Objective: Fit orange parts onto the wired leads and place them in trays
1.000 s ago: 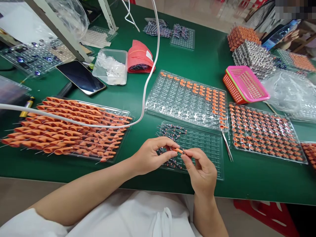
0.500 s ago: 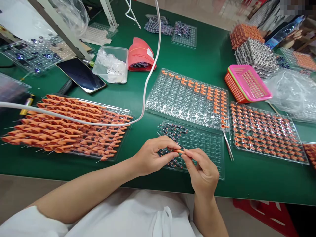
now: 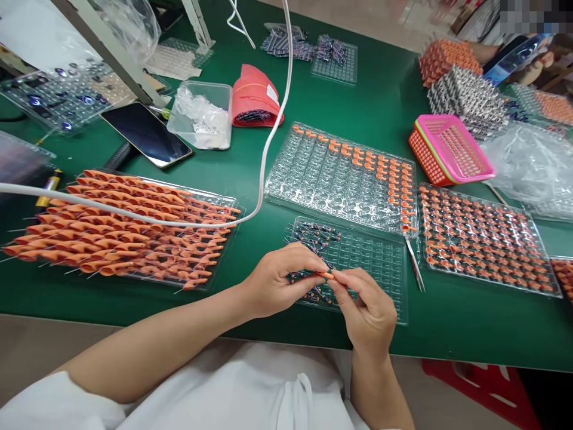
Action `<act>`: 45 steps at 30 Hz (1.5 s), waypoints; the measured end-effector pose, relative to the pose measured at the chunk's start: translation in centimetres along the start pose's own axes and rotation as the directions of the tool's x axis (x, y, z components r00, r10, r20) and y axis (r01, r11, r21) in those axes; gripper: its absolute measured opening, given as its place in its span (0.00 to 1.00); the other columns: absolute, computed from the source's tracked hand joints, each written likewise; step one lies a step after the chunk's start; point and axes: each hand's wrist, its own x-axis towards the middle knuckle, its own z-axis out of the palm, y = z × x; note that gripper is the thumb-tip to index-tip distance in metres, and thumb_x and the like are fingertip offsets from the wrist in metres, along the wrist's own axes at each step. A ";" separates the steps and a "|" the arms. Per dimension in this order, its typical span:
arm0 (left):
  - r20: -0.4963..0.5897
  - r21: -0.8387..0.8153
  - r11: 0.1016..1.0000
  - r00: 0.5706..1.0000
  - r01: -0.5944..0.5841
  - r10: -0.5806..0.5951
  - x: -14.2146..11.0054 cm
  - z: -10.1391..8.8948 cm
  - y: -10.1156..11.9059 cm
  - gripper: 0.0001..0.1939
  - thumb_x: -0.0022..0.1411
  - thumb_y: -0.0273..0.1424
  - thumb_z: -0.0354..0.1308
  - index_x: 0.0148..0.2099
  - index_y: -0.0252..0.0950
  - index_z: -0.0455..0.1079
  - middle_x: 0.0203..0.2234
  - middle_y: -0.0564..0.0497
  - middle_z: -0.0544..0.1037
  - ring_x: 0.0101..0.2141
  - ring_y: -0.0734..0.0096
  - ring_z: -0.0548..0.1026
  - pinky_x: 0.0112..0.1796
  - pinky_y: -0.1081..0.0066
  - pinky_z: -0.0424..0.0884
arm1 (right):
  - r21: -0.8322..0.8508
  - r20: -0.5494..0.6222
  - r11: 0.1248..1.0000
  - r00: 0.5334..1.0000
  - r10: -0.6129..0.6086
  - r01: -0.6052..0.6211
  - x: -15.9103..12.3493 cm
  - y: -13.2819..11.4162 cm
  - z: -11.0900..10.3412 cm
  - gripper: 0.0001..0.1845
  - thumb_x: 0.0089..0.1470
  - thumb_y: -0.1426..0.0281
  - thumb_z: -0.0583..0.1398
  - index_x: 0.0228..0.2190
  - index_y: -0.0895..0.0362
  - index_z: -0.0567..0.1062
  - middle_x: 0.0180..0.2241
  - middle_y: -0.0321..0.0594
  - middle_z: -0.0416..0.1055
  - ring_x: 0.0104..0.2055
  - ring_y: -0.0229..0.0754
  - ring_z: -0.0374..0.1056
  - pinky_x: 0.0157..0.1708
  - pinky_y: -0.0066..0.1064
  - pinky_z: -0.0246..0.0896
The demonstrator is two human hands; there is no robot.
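Between my fingertips is a small orange plastic piece (image 3: 327,275), pinched from both sides. My left hand (image 3: 284,279) grips its left end with thumb and forefinger, and my right hand (image 3: 367,307) pinches the right end. Fingers cover most of the piece. Under my hands lies a clear tray (image 3: 385,275) with dark, thin wired parts (image 3: 316,234) heaped on its left side. Just beyond, a larger clear tray (image 3: 322,179) carries orange pieces (image 3: 394,179) along its back and right. Tweezers (image 3: 415,264) rest by its front right corner.
Orange cone-like pieces (image 3: 116,230) on wires fill a tray to the left. A white cable (image 3: 264,161) loops across the table. At right are a filled tray (image 3: 487,242) and stacked baskets (image 3: 454,149). A phone (image 3: 147,134), clear box (image 3: 224,128) and red bundle (image 3: 255,98) lie behind.
My hands stay almost where they were, still pinching the orange piece. At the far right, a co-worker's hand has shifted slightly.
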 end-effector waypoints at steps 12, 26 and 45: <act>-0.002 0.015 0.996 0.996 -0.085 0.085 0.0 0.1 -0.5 0.10 0.60 0.22 0.64 0.44 0.35 0.76 0.35 0.47 0.81 0.37 0.67 0.76 0.41 0.66 0.74 | 0.015 0.007 0.998 0.998 -0.056 0.056 0.3 0.0 0.0 0.15 0.52 0.81 0.65 0.40 0.52 0.78 0.35 0.38 0.77 0.33 0.40 0.73 0.27 0.30 0.66; 0.004 0.110 0.994 1.000 -0.027 0.027 -0.2 0.0 -0.2 0.18 0.59 0.25 0.66 0.51 0.33 0.72 0.35 0.47 0.80 0.37 0.68 0.76 0.40 0.68 0.73 | 0.076 0.009 0.993 0.996 0.091 -0.092 0.2 -0.3 0.1 0.08 0.57 0.77 0.62 0.37 0.53 0.77 0.33 0.37 0.75 0.35 0.40 0.71 0.34 0.32 0.65; 0.110 0.587 0.750 0.948 -0.304 0.298 -0.3 0.0 0.6 0.04 0.65 0.23 0.52 0.39 0.32 0.69 0.27 0.46 0.77 0.28 0.66 0.71 0.33 0.65 0.70 | -0.057 -0.013 0.988 0.989 0.144 -0.145 0.2 -0.5 0.1 0.03 0.57 0.68 0.62 0.31 0.54 0.76 0.29 0.34 0.73 0.30 0.36 0.68 0.30 0.26 0.62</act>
